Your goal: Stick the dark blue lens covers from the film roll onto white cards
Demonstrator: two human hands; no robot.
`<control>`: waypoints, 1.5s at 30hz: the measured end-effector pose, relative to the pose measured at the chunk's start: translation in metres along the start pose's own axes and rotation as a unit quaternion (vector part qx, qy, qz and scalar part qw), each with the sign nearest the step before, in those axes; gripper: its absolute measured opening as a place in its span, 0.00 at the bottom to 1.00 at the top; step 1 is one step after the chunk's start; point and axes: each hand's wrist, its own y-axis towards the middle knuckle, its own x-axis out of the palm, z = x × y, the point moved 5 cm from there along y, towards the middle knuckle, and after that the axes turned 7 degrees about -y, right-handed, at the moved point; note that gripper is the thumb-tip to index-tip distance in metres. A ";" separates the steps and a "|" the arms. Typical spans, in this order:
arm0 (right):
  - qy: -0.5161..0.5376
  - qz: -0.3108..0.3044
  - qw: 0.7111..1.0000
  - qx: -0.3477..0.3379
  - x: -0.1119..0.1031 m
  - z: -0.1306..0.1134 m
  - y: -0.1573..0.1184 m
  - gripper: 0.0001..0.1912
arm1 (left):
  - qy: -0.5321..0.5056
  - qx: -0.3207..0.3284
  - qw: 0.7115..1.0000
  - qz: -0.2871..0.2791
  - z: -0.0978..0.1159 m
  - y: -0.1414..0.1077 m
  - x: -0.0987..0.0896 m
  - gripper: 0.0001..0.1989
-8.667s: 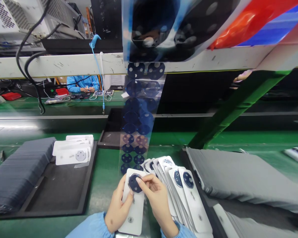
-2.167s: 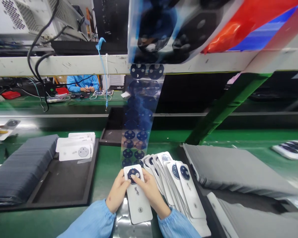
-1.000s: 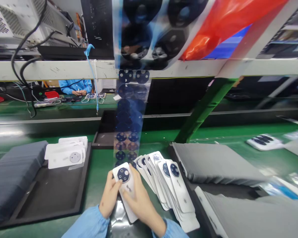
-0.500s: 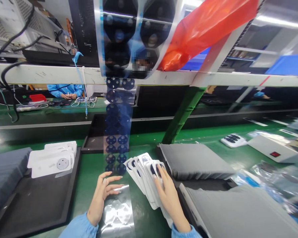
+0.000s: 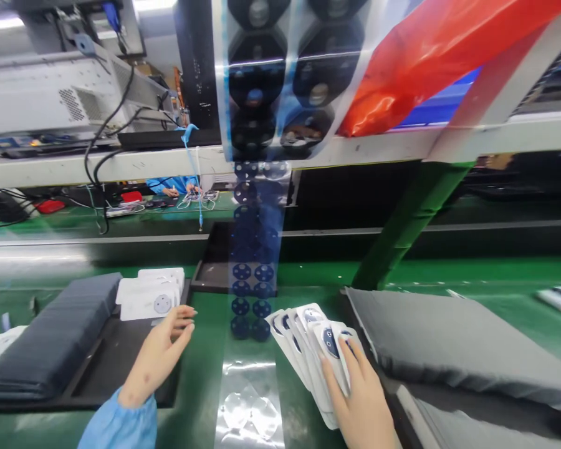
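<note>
My right hand (image 5: 361, 394) is on a fanned stack of white cards (image 5: 303, 349), its thumb and fingers over the nearest ones. Dark round pieces show near the far ends of these cards. The underside of this hand's grip is hidden. My left hand (image 5: 161, 349) is open and holds nothing, fingers stretched out over the edge of the black tray (image 5: 121, 349). Just beyond its fingertips lies another pile of white cards (image 5: 144, 299), the top one bearing a grey disc. Between my hands runs a clear film strip (image 5: 250, 374) with dark round pieces (image 5: 251, 307) farther up.
Dark grey padded stacks stand at left (image 5: 56, 337) and right (image 5: 458, 343). A white shelf rail (image 5: 168, 165) crosses ahead, with a red plastic bag (image 5: 425, 68) above it. A green-wrapped post (image 5: 411, 231) rises at right. A co-worker's hands (image 5: 182, 189) are beyond the rail.
My left hand has moved left, off the film strip towards the card pile on the black tray. My right hand stays on the fanned cards. The view has swung to the left.
</note>
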 end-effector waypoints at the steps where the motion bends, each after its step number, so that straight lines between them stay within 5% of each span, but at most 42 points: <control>1: 0.016 -0.010 1.000 -0.018 0.001 -0.009 -0.002 0.33 | 0.091 0.001 0.995 0.028 -0.010 0.008 -0.015 0.16; 3: 0.051 -0.045 0.996 -0.050 0.005 -0.029 -0.007 0.30 | 0.266 0.018 0.961 0.075 -0.031 0.027 -0.041 0.17; 11: 0.126 -0.146 0.972 -0.138 0.036 -0.083 -0.011 0.28 | 0.332 0.045 0.940 0.066 -0.091 0.089 -0.075 0.30; 17: 0.156 -0.149 0.967 -0.133 0.048 -0.079 -0.001 0.25 | 0.320 0.068 0.939 0.106 -0.091 0.094 -0.090 0.25; 23: 0.196 -0.125 0.966 -0.113 0.040 -0.071 0.014 0.23 | 0.259 0.067 0.940 0.210 -0.064 0.083 -0.096 0.12; 28: 0.213 -0.158 0.960 -0.094 0.067 -0.079 0.018 0.28 | 0.102 0.100 0.950 0.279 -0.024 0.059 -0.060 0.29; 31: 0.292 -0.180 0.938 -0.054 0.094 -0.082 0.025 0.28 | -0.015 0.077 0.974 0.214 -0.013 0.053 -0.018 0.21; 35: 0.415 -0.213 0.885 0.006 0.119 -0.077 0.035 0.22 | -0.028 0.067 0.981 0.178 -0.016 0.048 0.025 0.13; 40: 0.462 -0.260 0.847 -0.033 0.123 -0.076 0.037 0.18 | -0.074 0.048 0.987 0.137 -0.032 0.043 0.053 0.12; 45: 0.470 -0.252 0.845 -0.039 0.121 -0.075 0.033 0.21 | -0.162 0.020 0.987 0.007 -0.032 0.033 0.084 0.17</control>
